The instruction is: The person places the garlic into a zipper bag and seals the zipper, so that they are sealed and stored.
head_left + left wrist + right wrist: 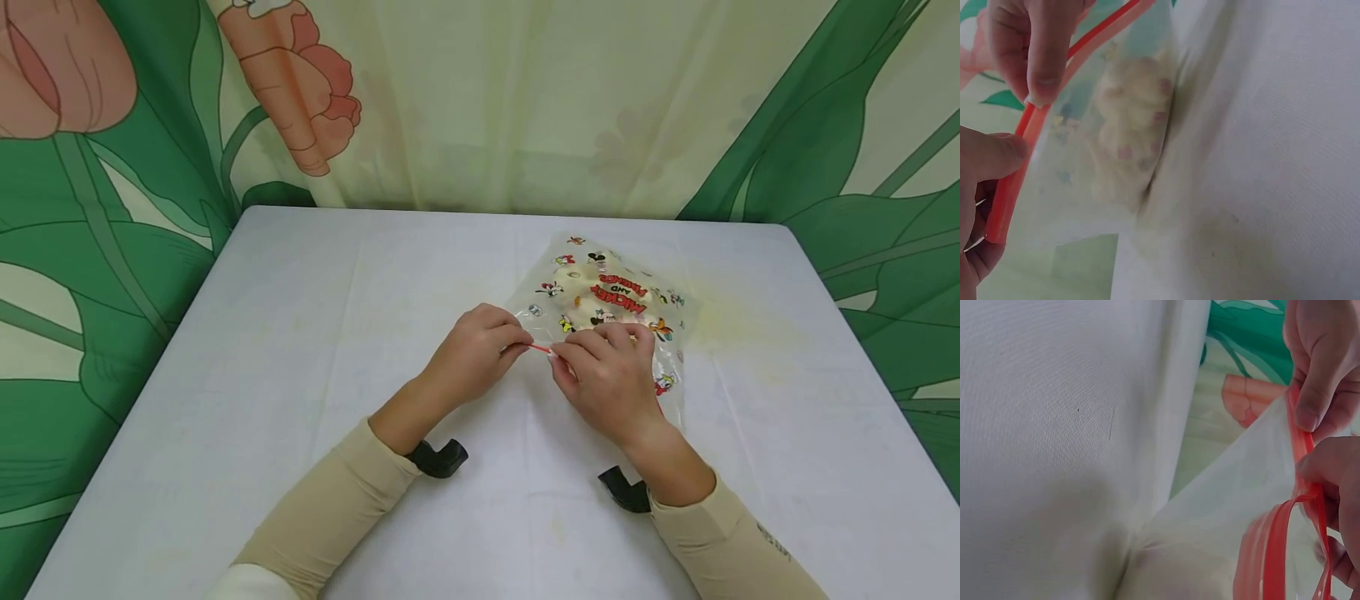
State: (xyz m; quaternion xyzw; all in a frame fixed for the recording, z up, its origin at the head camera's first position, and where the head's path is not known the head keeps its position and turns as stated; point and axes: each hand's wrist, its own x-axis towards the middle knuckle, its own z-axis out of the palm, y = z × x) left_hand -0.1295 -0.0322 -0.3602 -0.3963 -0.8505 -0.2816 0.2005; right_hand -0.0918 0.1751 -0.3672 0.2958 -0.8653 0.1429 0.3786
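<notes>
A clear zip bag [622, 283] with printed cartoon figures and red lettering leans over the table between my hands. Pale lumps with pinkish patches [1132, 112] show through its plastic. My left hand [480, 346] pinches one end of the red zip strip [1013, 181] between thumb and fingers. Close beside it, my right hand [607, 371] pinches the same strip, with a small white piece [1034, 101] at its fingertips. In the right wrist view, the red edges [1266, 556] beyond my right hand stand apart, so that part of the mouth gapes.
A white cloth covers the table [225, 375]. Black curved pieces [441, 458] sit at both wrists, by the beige sleeves [330, 500]. Behind the table's far edge hangs a curtain [510, 108] printed with flowers and green leaves.
</notes>
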